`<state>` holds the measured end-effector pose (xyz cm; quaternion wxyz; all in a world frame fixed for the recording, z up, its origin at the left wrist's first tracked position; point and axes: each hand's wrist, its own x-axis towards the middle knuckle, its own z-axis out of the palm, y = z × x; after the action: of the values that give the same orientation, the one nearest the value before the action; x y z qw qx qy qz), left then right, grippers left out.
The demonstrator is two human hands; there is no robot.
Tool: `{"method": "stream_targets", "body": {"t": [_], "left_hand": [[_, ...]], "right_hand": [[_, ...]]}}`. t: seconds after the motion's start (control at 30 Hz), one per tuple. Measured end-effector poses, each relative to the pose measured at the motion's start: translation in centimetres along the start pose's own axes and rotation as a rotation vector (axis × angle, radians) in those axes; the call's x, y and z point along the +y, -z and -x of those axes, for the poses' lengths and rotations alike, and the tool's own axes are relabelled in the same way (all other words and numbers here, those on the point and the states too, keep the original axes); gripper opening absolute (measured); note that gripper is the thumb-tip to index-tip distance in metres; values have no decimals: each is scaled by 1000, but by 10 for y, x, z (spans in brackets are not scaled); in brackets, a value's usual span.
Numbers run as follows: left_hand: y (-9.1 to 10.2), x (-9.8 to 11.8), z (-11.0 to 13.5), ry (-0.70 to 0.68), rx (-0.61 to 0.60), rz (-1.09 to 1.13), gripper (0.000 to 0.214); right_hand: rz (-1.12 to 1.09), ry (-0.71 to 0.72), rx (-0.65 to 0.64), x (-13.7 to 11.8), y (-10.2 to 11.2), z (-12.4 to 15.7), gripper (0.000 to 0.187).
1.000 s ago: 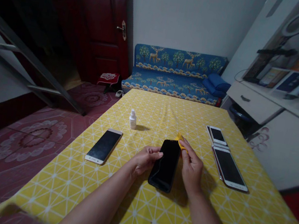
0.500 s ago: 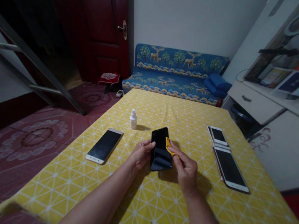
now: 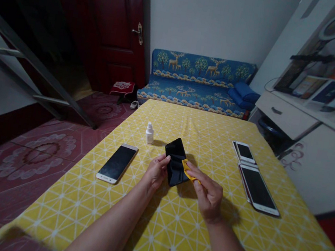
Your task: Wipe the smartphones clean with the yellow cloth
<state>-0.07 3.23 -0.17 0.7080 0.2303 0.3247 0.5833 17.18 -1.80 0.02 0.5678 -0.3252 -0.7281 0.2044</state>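
Likely light, stiff, slick and fragile, the black phone (image 3: 175, 166), at four o'clock from the bottle (image 3: 149, 135), suits edge holds: left hand (image 3: 156, 172) gripping at nine o'clock, right hand (image 3: 208, 193) pinching a yellow cloth (image 3: 188, 170) at three.

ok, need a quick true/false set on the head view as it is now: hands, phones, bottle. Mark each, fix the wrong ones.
1. The left hand holds a black phone. True.
2. The right hand is empty. False: it holds a yellow cloth at the black phone's right edge.
3. The white bottle lies on its side. False: it stands upright on the yellow tablecloth.
4. A light-framed phone lies screen up, left of the left hand. True.
5. The larger white phone on the right rests on the sofa. False: it is at the right of the table, on the stack there.
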Motion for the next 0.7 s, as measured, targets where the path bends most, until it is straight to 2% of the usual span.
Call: {"method": "stream_targets", "body": {"t": [0.23,0.4,0.57,0.7], "left_hand": [[-8,-3,10,92,-137,-80,35],[-8,-5,13,140,-290,-163,42],[-4,-9,13,168,-342,-212,35],[-5,-11,14,180,-365,-221,41]], "right_hand": [[57,-76,115,7,-1,-3,28],[88,-154,225,10,0,-4,26],[12,-229,325,8,0,-8,25],[-5,-285,389,10,-1,-9,26]]}}
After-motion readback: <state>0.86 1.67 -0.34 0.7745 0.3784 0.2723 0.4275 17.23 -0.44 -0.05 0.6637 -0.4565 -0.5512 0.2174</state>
